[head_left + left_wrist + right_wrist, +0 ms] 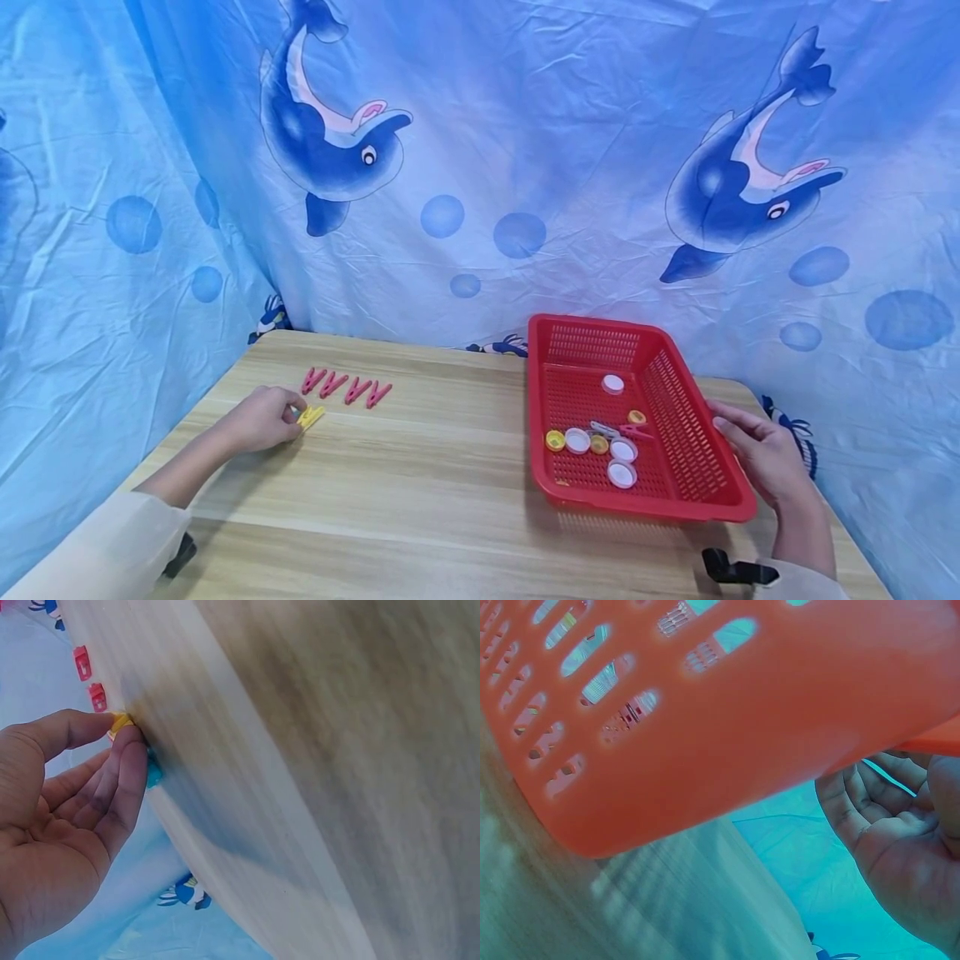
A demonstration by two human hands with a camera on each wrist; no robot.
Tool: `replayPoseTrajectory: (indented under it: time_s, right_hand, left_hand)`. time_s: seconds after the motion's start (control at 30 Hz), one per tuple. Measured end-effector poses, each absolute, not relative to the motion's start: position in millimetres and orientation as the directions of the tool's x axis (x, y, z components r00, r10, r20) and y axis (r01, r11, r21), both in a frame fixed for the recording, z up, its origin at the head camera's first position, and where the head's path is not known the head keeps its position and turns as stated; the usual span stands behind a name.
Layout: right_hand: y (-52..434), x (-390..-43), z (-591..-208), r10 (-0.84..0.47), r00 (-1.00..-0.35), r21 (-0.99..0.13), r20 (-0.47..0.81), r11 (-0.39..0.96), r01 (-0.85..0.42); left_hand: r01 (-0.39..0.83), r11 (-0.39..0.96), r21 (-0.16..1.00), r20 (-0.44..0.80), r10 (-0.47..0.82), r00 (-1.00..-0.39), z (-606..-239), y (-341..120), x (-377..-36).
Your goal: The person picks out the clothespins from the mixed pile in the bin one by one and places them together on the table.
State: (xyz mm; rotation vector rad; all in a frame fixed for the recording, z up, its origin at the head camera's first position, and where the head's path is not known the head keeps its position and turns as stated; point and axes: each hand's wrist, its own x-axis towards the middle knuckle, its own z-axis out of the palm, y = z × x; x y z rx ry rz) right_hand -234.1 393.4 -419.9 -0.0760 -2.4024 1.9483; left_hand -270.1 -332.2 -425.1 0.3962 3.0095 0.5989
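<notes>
In the head view, my left hand (264, 418) is at the left of the table, pinching a yellow clothespin (311, 417) between thumb and forefinger. A teal piece (154, 771) shows beside those fingers in the left wrist view, mostly hidden behind them. Just beyond this hand, several pink clothespins (358, 391) lie in a row. My right hand (772, 454) grips the right rim of a red plastic basket (701, 462), thumb on top and fingers underneath. Inside the basket are white round lids (622, 475), yellow caps (555, 440), a grey clothespin (603, 430) and a pink one (636, 431).
The wooden table (420, 500) reaches back to a blue cloth backdrop (480, 150) printed with dolphins. More of this cloth hangs down at the left and right sides. The basket stands right of the table's middle, with bare wood between it and the clothespin row.
</notes>
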Motion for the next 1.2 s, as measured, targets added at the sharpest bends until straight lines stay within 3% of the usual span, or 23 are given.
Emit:
replayPoseTrajectory:
  time_s: [1.2]
  right_hand:
    - [392.1, -234.8, -418.5, 0.092, -0.996, -0.961, -0.015, 0.274, 0.040]
  left_hand:
    - [0.251, 0.894, 0.372, 0.003, 0.269, -0.963, -426.0, -338.2, -269.9]
